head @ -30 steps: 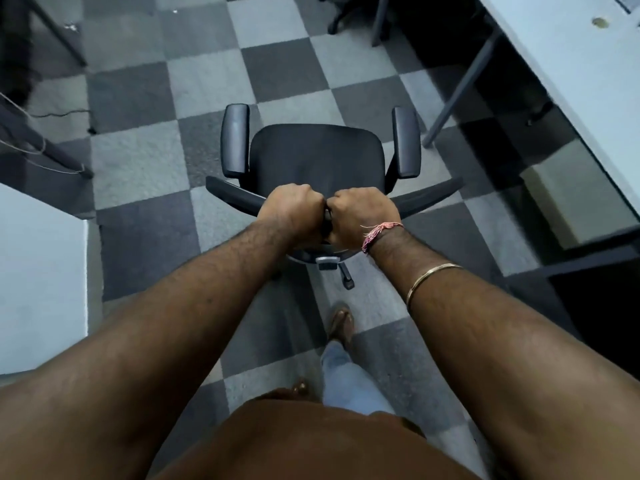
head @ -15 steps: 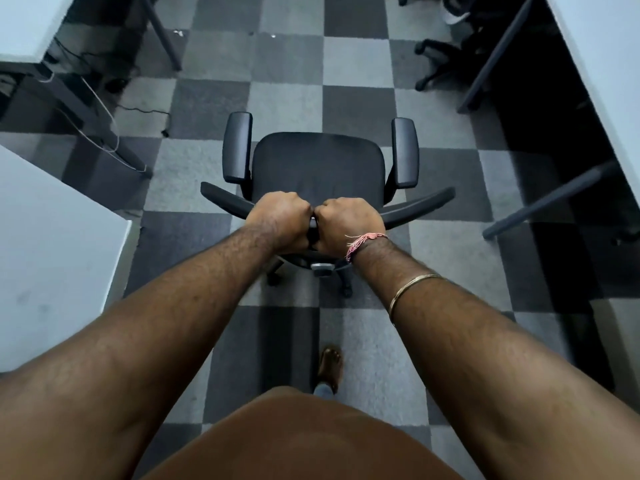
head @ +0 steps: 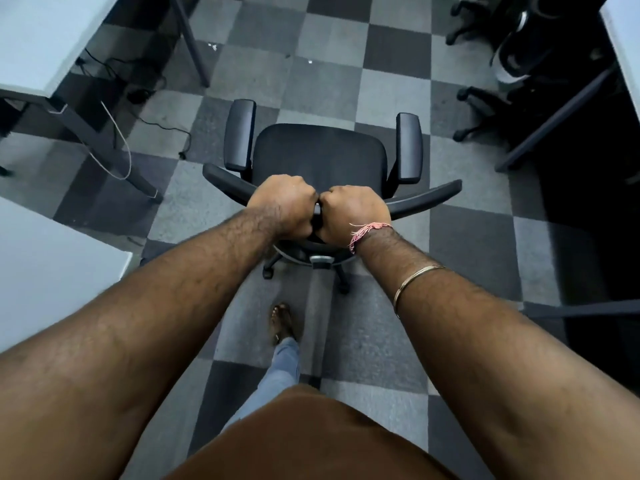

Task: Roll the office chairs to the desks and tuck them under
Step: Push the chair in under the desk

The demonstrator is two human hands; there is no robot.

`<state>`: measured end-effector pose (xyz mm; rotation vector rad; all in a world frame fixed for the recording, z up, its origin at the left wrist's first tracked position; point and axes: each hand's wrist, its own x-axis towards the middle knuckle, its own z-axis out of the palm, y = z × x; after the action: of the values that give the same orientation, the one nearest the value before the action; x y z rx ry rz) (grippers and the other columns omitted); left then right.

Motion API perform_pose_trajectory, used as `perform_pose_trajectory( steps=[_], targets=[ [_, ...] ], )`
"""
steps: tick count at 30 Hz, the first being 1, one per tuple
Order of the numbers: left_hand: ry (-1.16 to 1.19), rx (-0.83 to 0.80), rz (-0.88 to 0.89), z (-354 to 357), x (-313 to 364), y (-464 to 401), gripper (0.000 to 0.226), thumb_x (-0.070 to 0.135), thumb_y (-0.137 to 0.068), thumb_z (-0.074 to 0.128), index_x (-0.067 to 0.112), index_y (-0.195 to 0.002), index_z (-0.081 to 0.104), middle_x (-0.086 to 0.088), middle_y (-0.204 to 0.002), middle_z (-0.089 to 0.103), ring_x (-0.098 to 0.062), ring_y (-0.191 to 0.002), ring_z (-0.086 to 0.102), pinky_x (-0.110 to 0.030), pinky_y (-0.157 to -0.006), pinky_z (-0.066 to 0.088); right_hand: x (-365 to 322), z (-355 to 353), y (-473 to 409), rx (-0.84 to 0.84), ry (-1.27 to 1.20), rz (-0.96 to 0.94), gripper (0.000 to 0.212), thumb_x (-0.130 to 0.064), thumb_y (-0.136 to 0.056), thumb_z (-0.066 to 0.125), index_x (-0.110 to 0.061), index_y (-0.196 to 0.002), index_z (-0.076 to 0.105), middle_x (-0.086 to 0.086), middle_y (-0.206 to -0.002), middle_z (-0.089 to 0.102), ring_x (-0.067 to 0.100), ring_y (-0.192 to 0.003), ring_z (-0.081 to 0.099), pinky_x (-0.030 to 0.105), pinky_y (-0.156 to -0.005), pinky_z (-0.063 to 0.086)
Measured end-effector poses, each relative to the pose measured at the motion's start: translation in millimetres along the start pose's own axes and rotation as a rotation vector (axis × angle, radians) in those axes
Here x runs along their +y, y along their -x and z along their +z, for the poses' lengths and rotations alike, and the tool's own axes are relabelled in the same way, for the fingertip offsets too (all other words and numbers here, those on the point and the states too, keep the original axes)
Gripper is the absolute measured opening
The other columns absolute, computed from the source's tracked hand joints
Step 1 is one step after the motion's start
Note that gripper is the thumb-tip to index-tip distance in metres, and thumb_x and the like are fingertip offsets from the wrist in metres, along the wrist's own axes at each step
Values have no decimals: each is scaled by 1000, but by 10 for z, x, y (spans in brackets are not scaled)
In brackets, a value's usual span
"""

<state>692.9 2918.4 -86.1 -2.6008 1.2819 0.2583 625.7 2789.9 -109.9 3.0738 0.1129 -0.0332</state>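
Floor (head: 322,77): a carpet of light and dark grey squares is filling the aisle between the worktops and is running under everything else.
Left worktops: a pale worktop (head: 41,39) is sitting at the upper left on dark slanted legs, and a second pale worktop (head: 52,268) is sitting nearer on the left, its corner reaching toward the chair.
Right worktop (head: 623,46): only a pale edge is showing at the far right, with a dark leg slanting down below it.
Office chair (head: 320,155): the black chair is standing on the carpet in the middle of the aisle, between the left and right worktops and under none of them; its seat is facing away from the person, an armrest is standing on each side, and its castors are showing below the backrest.
Other chairs (head: 512,60): dark chairs are sitting at the upper right, partly under the right worktop, too shadowed to count.
Left hand (head: 285,206): it is clenching around the top edge of the backrest, knuckles up.
Right hand (head: 353,214): it is gripping the same top edge, just beside the left hand, almost touching it.
Foot (head: 281,322): one sandalled foot is stepping on the carpet behind the chair base.
Cables (head: 114,140): dark and pale cables are lying on the floor below the upper left worktop.
Bangle (head: 414,282): a thin gold band is sitting on the right forearm.
Thread band (head: 365,232): a pink thread is wrapping the right wrist.
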Motion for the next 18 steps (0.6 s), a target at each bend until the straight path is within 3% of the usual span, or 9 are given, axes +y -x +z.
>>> perform_pose_trajectory(
  steps=[5,7,18],
  targets=[
    [10,-14,-4,-186,-716,-866,22,38,-81,60,25,-65,50,7,-61,42,-21,-62,51,-32,-60,43,369,-39,-1095,-68,-30,27,28,-49,-79,55,-24,-86,66,-2,-85,65,26,-78,66,35,-64,51],
    [19,-11,1,-273,-977,-1215,17,38,-79,61,26,-69,55,7,-62,44,-20,-61,51,-32,-60,44,574,-75,-1521,-105,-49,-1,30,-51,-78,55,-24,-89,65,-2,-87,64,25,-81,66,35,-66,53],
    [56,-24,-35,-507,-2132,-2915,18,43,-78,62,26,-78,64,6,-67,52,-21,-63,55,-33,-60,47,1525,-91,-3451,-170,42,-96,29,-50,-81,57,-22,-82,62,2,-86,67,28,-77,66,33,-61,40]
  ],
)
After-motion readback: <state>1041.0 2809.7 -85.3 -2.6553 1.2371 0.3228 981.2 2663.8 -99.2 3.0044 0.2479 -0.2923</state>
